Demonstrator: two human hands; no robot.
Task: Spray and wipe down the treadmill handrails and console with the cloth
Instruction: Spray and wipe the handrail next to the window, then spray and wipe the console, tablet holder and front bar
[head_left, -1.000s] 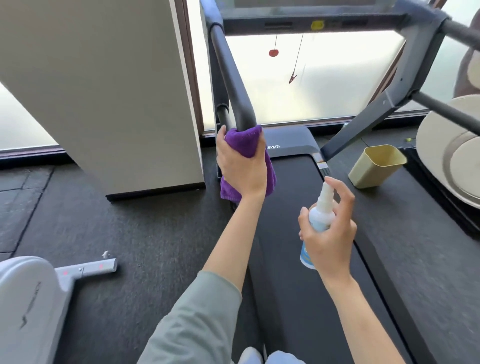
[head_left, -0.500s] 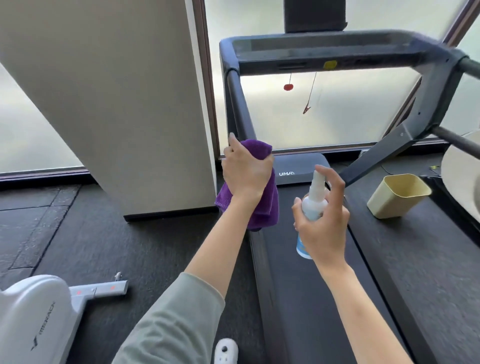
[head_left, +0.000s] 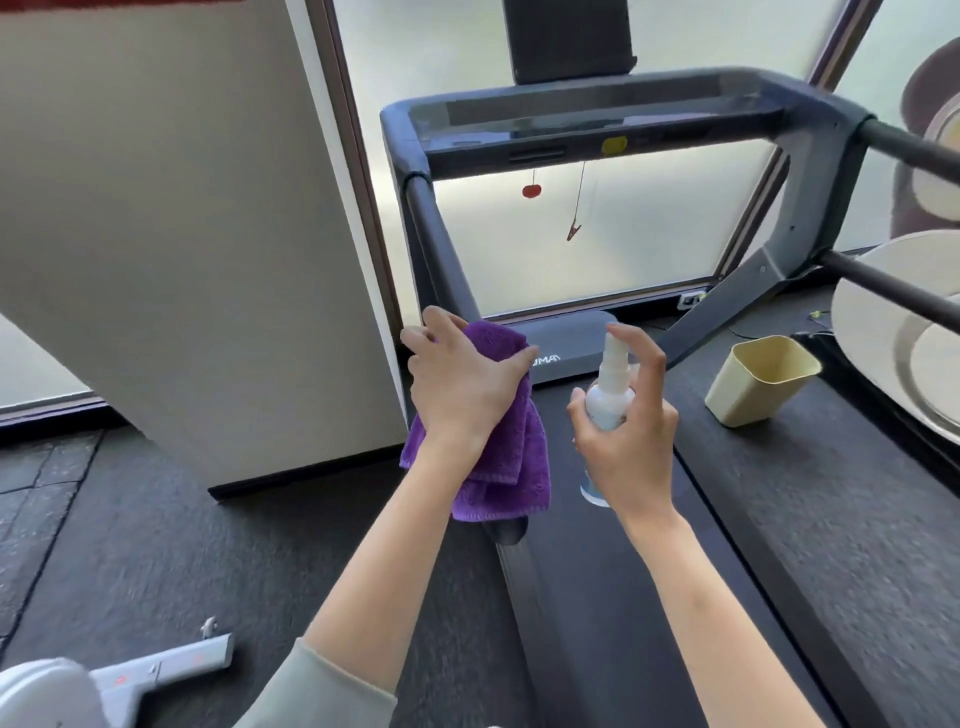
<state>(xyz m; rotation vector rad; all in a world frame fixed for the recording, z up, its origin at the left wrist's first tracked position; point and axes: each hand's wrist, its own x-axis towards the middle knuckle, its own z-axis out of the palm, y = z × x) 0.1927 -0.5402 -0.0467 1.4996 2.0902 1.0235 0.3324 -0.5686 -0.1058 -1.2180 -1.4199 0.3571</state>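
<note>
My left hand (head_left: 462, 384) grips a purple cloth (head_left: 506, 457) wrapped around the lower part of the treadmill's left handrail (head_left: 439, 244). The cloth's loose end hangs below my hand. My right hand (head_left: 631, 436) holds a small white spray bottle (head_left: 610, 389) upright, index finger resting on its nozzle, just right of the cloth. The dark console bar (head_left: 587, 122) spans the top, with a black screen (head_left: 569, 39) above it. The right handrail (head_left: 909, 148) runs off the right edge. The treadmill belt (head_left: 623, 597) lies below my arms.
A white pillar (head_left: 197, 249) stands close to the left handrail. A beige bin (head_left: 761, 382) sits on the floor to the right, beside a round white machine (head_left: 904, 332). A white exercise machine base (head_left: 104, 680) is at the bottom left. A frosted window lies behind.
The view has tilted upward, showing the console and screen. My left hand with the cloth has slid a little along the left handrail; my right hand keeps the bottle beside it.
</note>
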